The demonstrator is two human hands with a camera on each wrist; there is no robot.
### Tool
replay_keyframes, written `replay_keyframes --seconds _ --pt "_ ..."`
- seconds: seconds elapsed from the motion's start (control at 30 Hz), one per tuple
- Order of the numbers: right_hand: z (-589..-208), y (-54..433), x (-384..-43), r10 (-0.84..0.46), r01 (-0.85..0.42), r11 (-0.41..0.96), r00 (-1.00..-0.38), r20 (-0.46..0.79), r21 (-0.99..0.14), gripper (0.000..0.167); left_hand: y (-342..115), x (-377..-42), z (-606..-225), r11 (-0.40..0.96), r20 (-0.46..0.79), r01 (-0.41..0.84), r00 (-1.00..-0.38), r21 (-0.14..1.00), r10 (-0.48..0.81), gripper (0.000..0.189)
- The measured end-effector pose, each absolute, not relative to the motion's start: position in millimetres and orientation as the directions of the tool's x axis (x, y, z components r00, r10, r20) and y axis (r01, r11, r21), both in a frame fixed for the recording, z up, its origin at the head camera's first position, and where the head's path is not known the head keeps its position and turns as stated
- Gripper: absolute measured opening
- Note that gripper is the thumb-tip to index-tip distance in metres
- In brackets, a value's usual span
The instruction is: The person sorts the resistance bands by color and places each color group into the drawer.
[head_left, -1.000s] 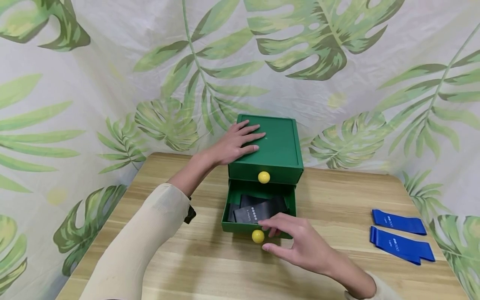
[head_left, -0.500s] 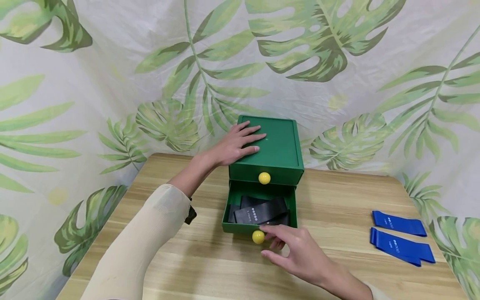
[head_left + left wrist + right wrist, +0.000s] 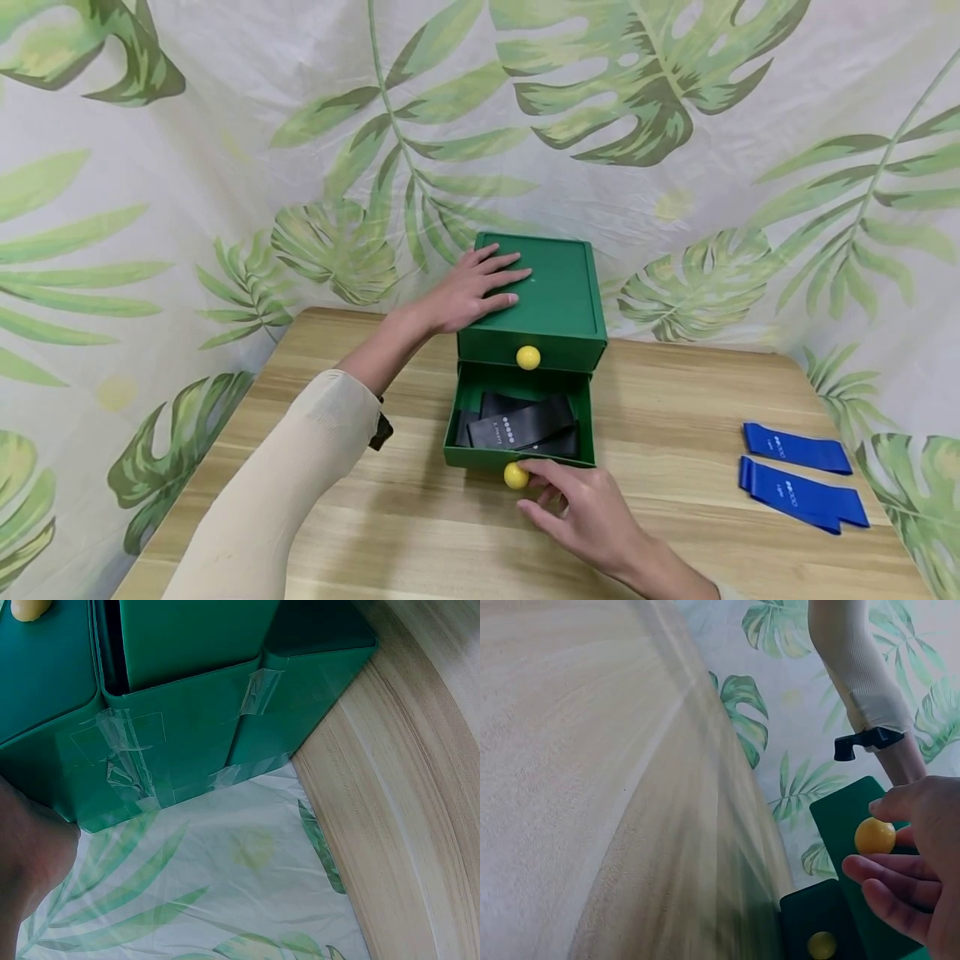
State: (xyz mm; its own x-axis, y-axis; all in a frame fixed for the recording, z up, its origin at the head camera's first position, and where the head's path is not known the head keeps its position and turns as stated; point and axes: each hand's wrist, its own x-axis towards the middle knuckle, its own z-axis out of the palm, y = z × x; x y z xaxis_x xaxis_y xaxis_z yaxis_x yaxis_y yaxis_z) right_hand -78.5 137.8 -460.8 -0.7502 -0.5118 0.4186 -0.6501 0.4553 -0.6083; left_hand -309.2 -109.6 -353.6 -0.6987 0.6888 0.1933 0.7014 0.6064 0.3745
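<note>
A green chest of drawers (image 3: 536,287) stands on the table with a drawer (image 3: 480,457) pulled out. In that drawer several black resistance bands (image 3: 525,423) lie in a loose pile. My left hand (image 3: 476,290) rests with spread fingers on the chest's top, towards its left edge. At the open drawer's yellow knob (image 3: 515,476), my right hand (image 3: 592,517) has its index fingertip touching or almost touching the knob. Its thumb is a little apart, in front of the knob. In the right wrist view the knob (image 3: 874,836) appears between thumb and loosely curved fingers.
Two blue resistance bands (image 3: 802,492) marked "Light" lie on the wooden table (image 3: 675,417) at the right. Behind hangs a leaf-patterned cloth (image 3: 450,125). Another yellow knob (image 3: 822,945) shows on a lower drawer. Clear tape (image 3: 127,754) joins the chest's tiers.
My right hand has drawn back slightly from over the drawer's front rim to beside its knob. The left hand, drawer and bands stay where they were.
</note>
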Motion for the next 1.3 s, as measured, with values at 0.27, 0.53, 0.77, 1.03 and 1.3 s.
replay_keyframes --seconds 0.27,0.53,0.77,1.03,1.3 --pt "-470.4 130.9 -82.6 -0.44 -0.68 0.453 -0.733 0.519 -0.577 0.032 -109.8 -309.6 -355.2 0.602 0.197 0.697 -0.701 0.389 0.685 0.055" --pt "-473.1 129.4 -85.5 -0.396 -0.689 0.462 -0.724 0.565 -0.559 0.028 -109.1 -309.8 -355.7 0.603 0.199 0.693 -0.705 0.396 0.68 0.054" --pt "-473.5 128.2 -91.1 -0.374 -0.672 0.476 -0.738 0.561 -0.567 0.027 -109.6 -310.7 -355.6 0.599 0.202 0.694 -0.704 0.398 0.681 0.054" --pt "-473.2 126.5 -102.9 -0.363 -0.692 0.472 -0.718 0.594 -0.547 0.026 -111.2 -310.4 -354.8 0.608 0.193 0.687 -0.711 0.398 0.676 0.054" --pt "-472.6 125.8 -114.2 -0.341 -0.663 0.495 -0.743 0.576 -0.562 0.024 -109.4 -309.3 -355.6 0.615 0.19 0.687 -0.712 0.388 0.676 0.054"
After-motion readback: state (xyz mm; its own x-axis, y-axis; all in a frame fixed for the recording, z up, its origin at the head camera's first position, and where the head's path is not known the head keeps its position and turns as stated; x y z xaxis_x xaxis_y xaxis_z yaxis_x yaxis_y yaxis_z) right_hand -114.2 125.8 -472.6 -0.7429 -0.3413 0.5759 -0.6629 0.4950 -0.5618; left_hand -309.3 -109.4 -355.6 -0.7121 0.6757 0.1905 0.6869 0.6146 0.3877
